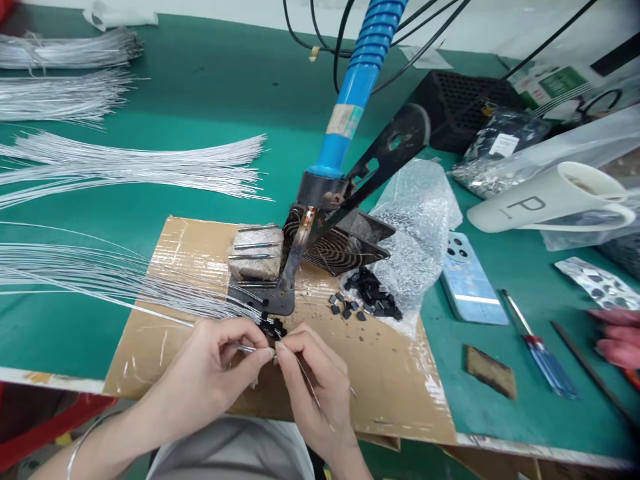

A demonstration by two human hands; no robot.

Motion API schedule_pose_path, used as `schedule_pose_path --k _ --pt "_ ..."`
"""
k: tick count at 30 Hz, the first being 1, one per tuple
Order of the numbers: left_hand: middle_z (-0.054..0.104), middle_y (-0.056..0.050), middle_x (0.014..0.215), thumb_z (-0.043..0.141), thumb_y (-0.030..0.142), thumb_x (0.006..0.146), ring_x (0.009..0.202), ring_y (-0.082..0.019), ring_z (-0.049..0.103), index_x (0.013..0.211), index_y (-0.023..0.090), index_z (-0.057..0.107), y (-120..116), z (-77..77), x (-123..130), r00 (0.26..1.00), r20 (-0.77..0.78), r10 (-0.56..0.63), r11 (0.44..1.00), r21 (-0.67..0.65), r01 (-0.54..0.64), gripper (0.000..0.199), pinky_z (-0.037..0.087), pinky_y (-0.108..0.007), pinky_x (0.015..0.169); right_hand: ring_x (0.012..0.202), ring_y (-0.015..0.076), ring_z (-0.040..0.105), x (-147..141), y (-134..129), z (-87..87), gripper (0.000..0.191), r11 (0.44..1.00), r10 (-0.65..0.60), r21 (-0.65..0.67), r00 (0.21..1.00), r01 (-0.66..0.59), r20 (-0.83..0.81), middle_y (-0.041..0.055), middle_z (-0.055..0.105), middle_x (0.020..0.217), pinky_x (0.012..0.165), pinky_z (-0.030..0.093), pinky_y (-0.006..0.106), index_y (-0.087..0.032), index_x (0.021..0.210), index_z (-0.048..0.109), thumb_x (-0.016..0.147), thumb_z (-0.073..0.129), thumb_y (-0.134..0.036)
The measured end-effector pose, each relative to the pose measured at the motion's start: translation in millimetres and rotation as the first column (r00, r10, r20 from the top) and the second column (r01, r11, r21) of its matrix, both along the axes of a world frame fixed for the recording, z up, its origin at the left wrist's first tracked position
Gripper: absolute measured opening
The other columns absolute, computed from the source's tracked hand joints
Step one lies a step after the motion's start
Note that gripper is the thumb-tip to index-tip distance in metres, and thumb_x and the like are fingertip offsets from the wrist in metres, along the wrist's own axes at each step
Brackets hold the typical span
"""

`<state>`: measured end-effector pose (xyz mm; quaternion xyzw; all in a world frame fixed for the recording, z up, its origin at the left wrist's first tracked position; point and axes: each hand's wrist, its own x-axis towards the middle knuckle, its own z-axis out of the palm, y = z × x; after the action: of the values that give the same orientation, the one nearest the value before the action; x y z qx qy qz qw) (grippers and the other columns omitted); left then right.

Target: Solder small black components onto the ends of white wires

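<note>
My left hand (227, 363) is closed in a pinch at the front of a cardboard sheet (390, 387). Between its fingers shows a thin silvery wire end (245, 347); the rest is covered by the hand. Fingertip to fingertip with it, my right hand (317, 383) pinches a thin wire (310, 385) that runs back across the palm. Just beyond both hands lie small black pieces (273, 327), at the ends of a spread of long silvery wires (190, 283) coming in from the left.
Behind my hands stands a metal stand with a black base (280, 300), a wrapped block (257, 253), a fan (335, 247) and a blue hose (345, 120). Loose black chips (373, 293) spill beside bubble wrap (415, 227). To the right are a phone (473, 287), screwdriver (543, 357) and mug (540, 197).
</note>
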<state>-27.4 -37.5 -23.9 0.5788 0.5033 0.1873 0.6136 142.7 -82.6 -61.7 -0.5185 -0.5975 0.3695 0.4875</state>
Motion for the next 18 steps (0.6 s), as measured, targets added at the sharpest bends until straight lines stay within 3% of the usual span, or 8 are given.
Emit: schedule_pose_path --k 2,5,7,9,11,15,18 --pt "0.058 0.001 0.065 0.062 0.034 0.095 0.059 -0.013 0.045 0.078 0.019 0.069 1 0.8 2 0.999 0.01 0.039 0.999 0.017 -0.039 0.024 0.03 -0.026 0.053 0.062 0.013 0.052 -2 -2 -1.4 0.027 0.996 -0.087 -0.038 0.995 0.085 -0.048 -0.0014 0.056 0.071 0.058 0.041 0.026 -0.022 0.079 0.062 0.105 0.055 -0.02" --pt "0.059 0.0 0.067 0.063 0.033 0.092 0.06 -0.013 0.045 0.076 0.018 0.068 4 2.3 2 0.994 0.015 0.112 0.993 0.044 -0.112 0.022 0.031 -0.026 0.053 0.052 0.0111 0.049 3 -1 -3.3 0.037 0.955 -0.276 -0.202 0.902 0.218 -0.331 -0.0034 0.053 0.064 0.05 0.041 0.023 -0.022 0.074 0.063 0.108 0.055 -0.033" --pt "0.059 0.0 0.067 0.065 0.033 0.091 0.058 -0.012 0.043 0.076 0.018 0.068 5 2.1 0 0.989 0.02 0.144 0.988 0.047 -0.145 0.022 0.029 -0.025 0.052 0.052 0.0125 0.056 12 1 -3.6 0.044 0.947 -0.301 -0.266 0.786 0.18 -0.54 -0.0006 0.059 0.067 0.046 0.047 0.023 -0.022 0.081 0.073 0.108 0.05 -0.047" --pt "0.059 0.0 0.066 0.065 0.033 0.091 0.056 -0.012 0.041 0.076 0.018 0.069 6 0.7 -2 0.988 0.035 0.153 0.987 0.043 -0.154 0.022 0.028 -0.025 0.051 0.057 0.0161 0.064 18 2 -3.8 0.055 0.954 -0.269 -0.281 0.727 0.109 -0.632 0.0046 0.067 0.073 0.048 0.054 0.026 -0.02 0.091 0.081 0.108 0.042 -0.056" --pt "0.059 0.001 0.066 0.066 0.032 0.092 0.056 -0.011 0.041 0.076 0.018 0.07 6 -0.6 -2 0.985 0.056 0.161 0.985 0.051 -0.164 0.021 0.027 -0.025 0.051 0.059 0.0157 0.066 19 1 -4.7 0.056 0.95 -0.264 -0.3 0.753 0.092 -0.603 0.0055 0.07 0.072 0.051 0.056 0.025 -0.02 0.093 0.084 0.109 0.042 -0.054" --pt "0.06 0.002 0.065 0.066 0.029 0.094 0.057 -0.011 0.044 0.077 0.018 0.07 5 1.4 -1 0.98 0.097 0.173 0.981 0.072 -0.18 0.02 0.031 -0.023 0.051 0.059 0.0113 0.063 2 -3 -5.4 0.034 0.936 -0.272 -0.333 0.84 0.117 -0.47 0.0023 0.068 0.074 0.053 0.052 0.021 -0.023 0.094 0.086 0.105 0.061 -0.042" --pt "0.063 0.001 0.066 0.066 0.026 0.093 0.058 -0.011 0.049 0.076 0.018 0.07 7 5.7 0 0.978 0.134 0.159 0.982 0.078 -0.171 0.019 0.034 -0.021 0.052 0.059 0.0108 0.063 -10 -2 -1.3 0.023 0.926 -0.261 -0.37 0.826 0.069 -0.499 0.0017 0.069 0.078 0.051 0.051 0.021 -0.026 0.095 0.087 0.1 0.071 -0.04"
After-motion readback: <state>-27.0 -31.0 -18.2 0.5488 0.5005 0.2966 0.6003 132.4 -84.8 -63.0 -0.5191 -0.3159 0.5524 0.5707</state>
